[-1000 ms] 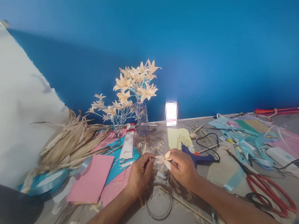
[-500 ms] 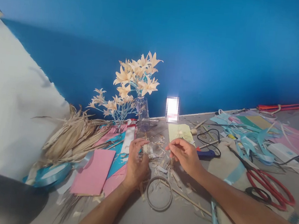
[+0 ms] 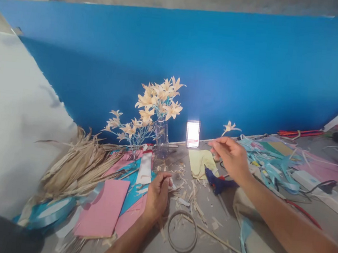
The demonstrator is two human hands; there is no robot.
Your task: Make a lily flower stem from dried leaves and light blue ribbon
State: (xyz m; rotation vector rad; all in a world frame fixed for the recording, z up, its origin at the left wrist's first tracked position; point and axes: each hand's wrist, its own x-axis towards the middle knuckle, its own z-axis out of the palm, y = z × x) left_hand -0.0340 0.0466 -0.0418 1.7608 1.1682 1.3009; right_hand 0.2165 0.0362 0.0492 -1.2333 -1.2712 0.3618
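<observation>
My right hand (image 3: 232,158) is raised over the right of the worktable, its fingers pinched. A single pale cream artificial flower (image 3: 231,127) stands just above these fingers, its short stem running down to them. My left hand (image 3: 158,194) is low at the middle, with the fingers curled together; anything inside them is hidden. A blue glue gun (image 3: 219,183) lies below my right hand, by a yellow paper sheet (image 3: 196,167). In front of my left hand, a grey tape ring (image 3: 180,248) lies flat on the table.
Cream flower bunches stand in a clear vase (image 3: 161,142) and beside it. Dried husks (image 3: 74,165), pink sheets (image 3: 103,208) and a blue ribbon roll (image 3: 52,213) lie left. A lit phone (image 3: 192,134) leans against the blue wall. Ribbons (image 3: 284,175) and a white power strip (image 3: 316,190) lie right.
My right hand has moved up and right, and the flower now shows above it. My left hand's fingers have curled closed. The glue gun has shifted left and turned. The view has tilted up.
</observation>
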